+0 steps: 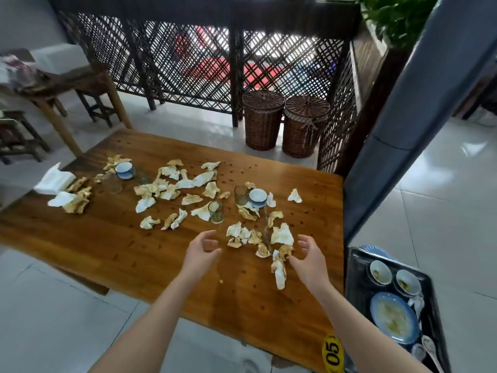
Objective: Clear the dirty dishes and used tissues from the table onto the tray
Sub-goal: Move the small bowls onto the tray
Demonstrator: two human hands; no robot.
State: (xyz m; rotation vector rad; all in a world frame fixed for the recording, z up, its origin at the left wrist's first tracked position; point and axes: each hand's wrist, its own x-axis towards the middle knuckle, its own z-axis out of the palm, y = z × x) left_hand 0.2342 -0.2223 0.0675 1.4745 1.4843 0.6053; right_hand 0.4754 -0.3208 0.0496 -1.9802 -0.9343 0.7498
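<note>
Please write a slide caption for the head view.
Open left hand and right hand flank stained tissues; tray holds dirty dishes.

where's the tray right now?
Head view, lower right: the black tray lies just past the wooden table's right edge, to the right of the right hand. It holds two small bowls, a blue-rimmed plate and spoons.
</note>
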